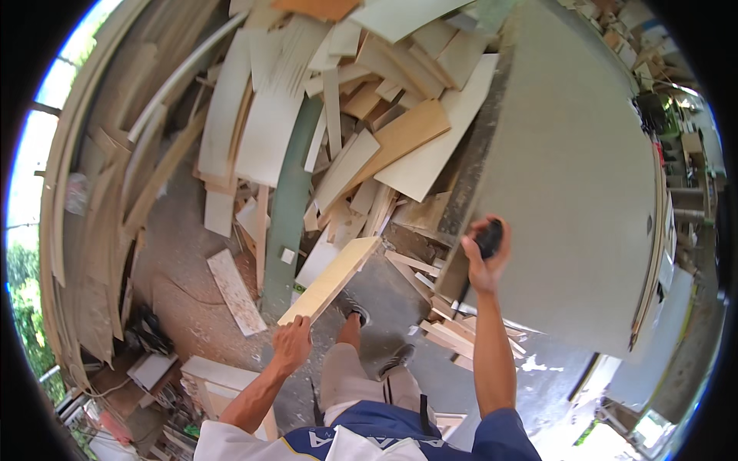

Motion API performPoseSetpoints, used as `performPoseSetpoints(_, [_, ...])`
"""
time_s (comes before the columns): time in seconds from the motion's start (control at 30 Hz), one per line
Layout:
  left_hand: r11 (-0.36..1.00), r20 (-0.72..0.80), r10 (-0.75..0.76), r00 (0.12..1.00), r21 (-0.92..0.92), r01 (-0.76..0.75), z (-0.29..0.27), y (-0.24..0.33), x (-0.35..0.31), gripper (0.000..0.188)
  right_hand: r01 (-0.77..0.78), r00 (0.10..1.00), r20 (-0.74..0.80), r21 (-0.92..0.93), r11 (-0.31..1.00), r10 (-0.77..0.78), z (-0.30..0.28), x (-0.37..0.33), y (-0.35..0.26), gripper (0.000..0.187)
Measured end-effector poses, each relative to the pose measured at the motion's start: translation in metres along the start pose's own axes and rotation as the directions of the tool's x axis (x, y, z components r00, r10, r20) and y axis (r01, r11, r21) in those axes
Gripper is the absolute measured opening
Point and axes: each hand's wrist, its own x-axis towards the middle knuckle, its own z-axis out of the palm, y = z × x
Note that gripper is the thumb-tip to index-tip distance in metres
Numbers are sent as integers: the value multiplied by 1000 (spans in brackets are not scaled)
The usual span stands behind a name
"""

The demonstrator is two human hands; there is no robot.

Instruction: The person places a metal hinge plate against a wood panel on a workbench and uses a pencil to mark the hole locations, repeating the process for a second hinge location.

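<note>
A cluttered workshop fills my view: dusty floor [183, 280], sheets [96, 180] leaning far to the left of my left grip, and a heap of boards [350, 165] well ahead of it.

My left grip [293, 343] is closed around the near end of a pale plank [332, 280]. The plank starts at that grip and runs forward and to the right of it, its long axis slanting across my view, the far end pointing at the lower part of the heap. I can't tell whether that end touches anything there.

My right grip [483, 265], ahead and to the right of the left one, is wrapped around a small black object [489, 240] beside the edge of a broad grey panel [573, 180]. The panel spreads away to the right of that grip. Offcuts [453, 332] lie on the near side of it, and a white board [236, 292] lies on the floor ahead and left of my left grip.

The black object is partly covered by fingers and blurred, so I can't make out its kind. The left grip hides the plank's very end and its own underside. The heap is cut off at the top, and the sheets bend into the dark rim.
</note>
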Motion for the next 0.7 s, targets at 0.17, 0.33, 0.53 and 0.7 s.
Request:
performPoseSetpoints(0.17, [997,-298,50,953,64,-32,-75,52,-131,20,-115,984,-92,318,941,151,-28,-63,-55,42])
performPoseSetpoints(0.33, [973,-617,209,759,212,-95,-90,94,-204,26,-414,910,300,666,621,285,-60,-203,-63,30])
performPoseSetpoints(0.53, [802,-578,597,557,409,-435,-80,200,-240,30,-342,939,302,753,561,168,-131,-360,-124,54])
performPoseSetpoints(0.7, [584,-326,809,490,348,-733,-12,295,-238,38,-185,801,-403,535,824,442,-234,-450,-132,50])
